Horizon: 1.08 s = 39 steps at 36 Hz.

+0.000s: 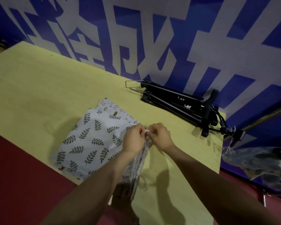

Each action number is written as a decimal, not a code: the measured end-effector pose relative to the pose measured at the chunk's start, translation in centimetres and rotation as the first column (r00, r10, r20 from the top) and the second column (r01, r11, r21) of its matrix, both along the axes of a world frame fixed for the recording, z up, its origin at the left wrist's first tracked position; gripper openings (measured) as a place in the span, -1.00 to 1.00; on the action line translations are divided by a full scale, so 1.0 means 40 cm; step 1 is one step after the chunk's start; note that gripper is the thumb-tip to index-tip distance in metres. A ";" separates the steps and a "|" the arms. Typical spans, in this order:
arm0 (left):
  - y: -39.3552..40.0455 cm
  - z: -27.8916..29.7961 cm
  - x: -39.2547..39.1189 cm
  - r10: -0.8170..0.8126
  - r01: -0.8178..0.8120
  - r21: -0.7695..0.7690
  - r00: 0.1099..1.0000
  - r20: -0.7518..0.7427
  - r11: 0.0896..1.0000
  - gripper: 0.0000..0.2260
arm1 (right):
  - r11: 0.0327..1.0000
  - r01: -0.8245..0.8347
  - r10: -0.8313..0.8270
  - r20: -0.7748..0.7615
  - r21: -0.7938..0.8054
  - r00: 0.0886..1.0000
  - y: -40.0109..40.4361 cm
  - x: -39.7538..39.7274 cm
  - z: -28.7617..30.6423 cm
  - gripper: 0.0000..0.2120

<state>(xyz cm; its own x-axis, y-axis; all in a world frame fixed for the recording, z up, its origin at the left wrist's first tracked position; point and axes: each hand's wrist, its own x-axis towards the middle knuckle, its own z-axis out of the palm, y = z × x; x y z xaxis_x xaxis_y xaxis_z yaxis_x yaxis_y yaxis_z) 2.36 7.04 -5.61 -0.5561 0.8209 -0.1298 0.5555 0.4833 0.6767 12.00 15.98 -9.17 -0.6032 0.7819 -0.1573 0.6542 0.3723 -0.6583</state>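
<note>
Two limbs are recorded: left hand [133, 137] and right hand [161, 135], both forearms seen bare to the frame's lower edge.

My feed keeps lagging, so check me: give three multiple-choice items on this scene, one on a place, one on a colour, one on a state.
1. Where does the stack of black hangers lie?
A. at the far right of the table, by the banner
B. at its near left corner
C. at its middle
2. What colour is the table?
A. white
B. yellow-green
C. black
3. What do the left hand and right hand do?
A. lie flat on the table
B. pinch the gathered cloth
C. rest wide apart
Answers: 1 A, the stack lies just below the blue banner; 2 B, its bare top shows it; 3 B, both pinch the cloth's top together.
</note>
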 end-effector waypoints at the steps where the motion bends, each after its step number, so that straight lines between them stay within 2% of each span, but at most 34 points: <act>1: 0.004 0.008 -0.002 -0.026 0.027 0.024 0.997 -0.067 0.999 -0.91 | 0.999 0.032 -0.035 -0.068 -0.039 0.997 0.002 0.003 0.011 -0.89; 4: 0.025 0.052 -0.001 -0.085 0.099 0.059 0.973 -0.214 0.993 -0.89 | 0.980 0.063 -0.119 -0.305 -0.190 0.945 0.000 0.011 0.060 -0.87; 7: 0.039 0.099 0.009 -0.123 0.152 0.060 0.933 -0.338 0.987 -0.85 | 0.974 0.060 -0.143 -0.389 -0.217 0.910 0.003 0.014 0.112 -0.89; 10: 0.030 0.122 0.022 -0.181 0.194 -0.014 0.883 -0.434 0.981 -0.83 | 0.978 0.074 -0.147 -0.388 -0.197 0.910 0.012 0.013 0.143 -0.93; 13: 0.013 0.117 0.036 -0.285 0.224 -0.178 0.790 -0.543 0.958 -0.58 | 0.987 0.073 -0.123 -0.382 -0.143 0.916 0.014 0.019 0.173 -0.95; 15: 0.007 0.119 0.040 -0.293 0.220 -0.194 0.749 -0.595 0.956 -0.47 | 0.995 0.068 -0.091 -0.363 -0.076 0.927 0.016 0.026 0.189 -0.95; 18: 0.005 0.144 0.046 -0.333 0.228 -0.245 0.710 -0.620 0.942 -0.55 | 0.998 0.056 -0.045 -0.311 0.027 0.949 0.019 0.036 0.205 -0.97; 25: 0.023 0.217 0.054 -0.444 0.269 -0.353 0.541 -0.714 0.896 -0.62 | 0.977 0.099 -0.051 -0.243 0.190 0.969 0.040 0.047 0.250 -0.97; 28: 0.037 0.245 0.058 -0.442 0.233 -0.377 0.529 -0.725 0.896 -0.61 | 0.954 0.118 -0.054 -0.228 0.275 0.972 0.057 0.054 0.285 -0.95; 32: 0.058 0.278 0.066 -0.415 0.155 -0.403 0.568 -0.710 0.902 -0.43 | 0.919 0.135 -0.071 -0.181 0.371 0.981 0.073 0.064 0.318 -0.92; 35: 0.065 0.289 0.075 -0.407 0.097 -0.441 0.596 -0.693 0.892 -0.27 | 0.914 0.142 -0.087 -0.157 0.380 0.984 0.081 0.073 0.318 -0.91; 39: 0.065 0.278 0.079 -0.465 0.128 -0.509 0.635 -0.617 0.851 -0.19 | 0.937 0.144 -0.097 -0.159 0.319 0.982 0.085 0.092 0.285 -0.92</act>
